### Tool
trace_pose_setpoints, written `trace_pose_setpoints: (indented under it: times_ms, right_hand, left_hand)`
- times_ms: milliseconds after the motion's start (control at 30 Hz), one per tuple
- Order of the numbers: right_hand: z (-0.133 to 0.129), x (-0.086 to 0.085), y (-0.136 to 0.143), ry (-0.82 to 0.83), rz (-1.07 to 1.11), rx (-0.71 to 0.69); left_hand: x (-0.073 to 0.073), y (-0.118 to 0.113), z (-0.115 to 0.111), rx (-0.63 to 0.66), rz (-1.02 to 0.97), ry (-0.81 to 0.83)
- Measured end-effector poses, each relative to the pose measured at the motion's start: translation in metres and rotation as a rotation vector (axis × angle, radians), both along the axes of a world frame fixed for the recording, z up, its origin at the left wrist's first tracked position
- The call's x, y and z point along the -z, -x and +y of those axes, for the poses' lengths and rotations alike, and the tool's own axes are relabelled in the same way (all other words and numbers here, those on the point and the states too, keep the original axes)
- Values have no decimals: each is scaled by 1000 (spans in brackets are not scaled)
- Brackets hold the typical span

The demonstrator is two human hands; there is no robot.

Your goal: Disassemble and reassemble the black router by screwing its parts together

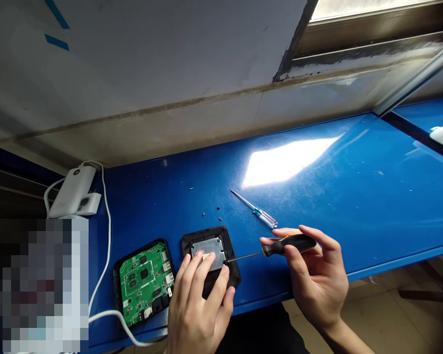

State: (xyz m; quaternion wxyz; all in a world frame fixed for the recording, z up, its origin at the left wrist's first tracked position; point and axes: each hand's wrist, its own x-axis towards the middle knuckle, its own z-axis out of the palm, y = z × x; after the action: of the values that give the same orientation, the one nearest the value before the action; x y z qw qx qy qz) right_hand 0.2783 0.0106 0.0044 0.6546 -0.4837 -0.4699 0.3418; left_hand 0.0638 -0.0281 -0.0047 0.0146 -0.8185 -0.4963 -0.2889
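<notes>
My right hand (313, 275) grips a black-and-yellow screwdriver (293, 244), its shaft pointing left. The tip touches or nearly touches the right edge of a silver metal plate (208, 246), close to a corner screw. That plate sits inside a square black plastic cover (233, 263). With fingers spread, my left hand (203, 305) lies over the plate and the cover's near part, hiding some of both. To its left is a green circuit board (138, 278) in a black casing, with ports along its right side.
A second screwdriver (265, 216) with a clear handle lies beyond my right hand. Several small screws (218, 208) are scattered behind the cover. At the left stand a white power strip (73, 189) and a white cable (108, 216). A wall borders the blue table (372, 196).
</notes>
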Motion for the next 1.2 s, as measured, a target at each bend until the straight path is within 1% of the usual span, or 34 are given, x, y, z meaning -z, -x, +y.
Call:
trace_pose_setpoints:
  times_ms: [400, 700, 967, 1200]
  right_hand:
    - [1, -1, 0, -1, 6, 6]
    - [-2, 2, -1, 21, 7, 2]
    - [-1, -1, 1, -5, 3, -5]
    - [1, -4, -2, -47, -35, 50]
  left_hand:
    - [2, 0, 1, 2, -18, -4]
    - [1, 0, 1, 8, -7, -6]
    - [2, 0, 1, 1, 17, -18]
    - [0, -2, 3, -5, 23, -27]
